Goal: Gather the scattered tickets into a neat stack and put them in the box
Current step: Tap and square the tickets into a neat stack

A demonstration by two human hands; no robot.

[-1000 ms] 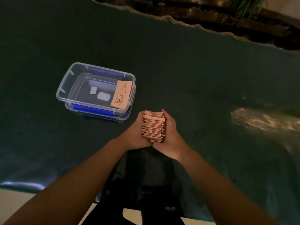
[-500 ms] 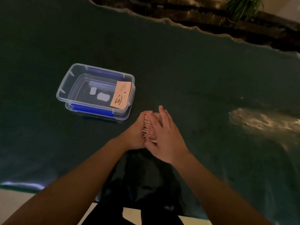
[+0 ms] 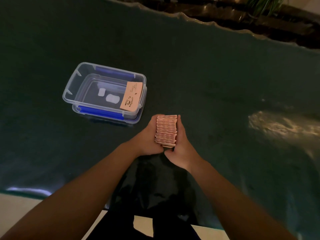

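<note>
Head view: both hands (image 3: 166, 149) clamp the ticket stack (image 3: 166, 130) beside the box (image 3: 71, 90).

Clear glossy plastic box (image 3: 70, 91), matt paper tickets (image 3: 166, 130), dk glossy table (image 3: 207, 75)

Both forearms are bare right up to where they leave view, no sleeves, cuffs or watch to be seen. The left hand (image 3: 149, 139) carries no ring or band, and neither does the right hand (image 3: 181, 146), as far as this dim light lets me tell. The fingers (image 3: 179, 122) are uncovered too, no gloves. Down below, between the arms, the person wears dark, near-black clothing (image 3: 155, 196), loose and creased; I can't make out its cut.
</note>
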